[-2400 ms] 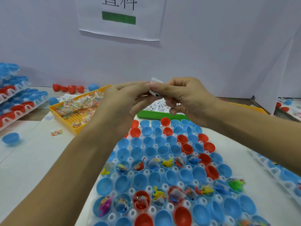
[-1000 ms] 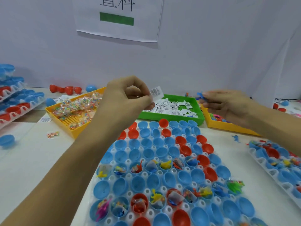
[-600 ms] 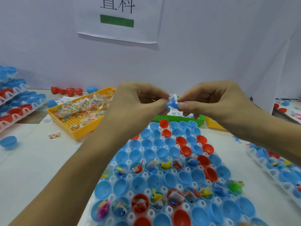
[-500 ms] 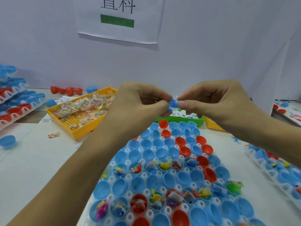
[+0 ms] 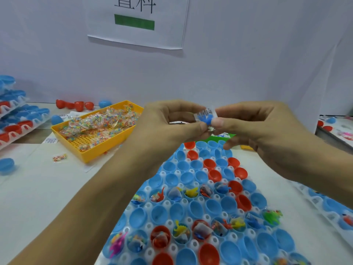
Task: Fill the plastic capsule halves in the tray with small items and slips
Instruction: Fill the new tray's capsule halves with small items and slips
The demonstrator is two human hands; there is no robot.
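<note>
Tray (image 5: 166,174) spans the table below both hands — two rows of halves (image 5: 172,196) hold toys and slips, most cups bare, so plenty left. Left hand (image 5: 172,123) and right hand (image 5: 252,123) pinch a slip (image 5: 205,112) round a blue toy (image 5: 207,119) above it.

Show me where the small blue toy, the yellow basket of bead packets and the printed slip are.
small blue toy (image 5: 207,119), head view, on its blue body between the fingertips.
yellow basket (image 5: 99,153), head view, on its near outer wall.
printed slip (image 5: 205,112), head view, on its printed face behind the toy.
</note>
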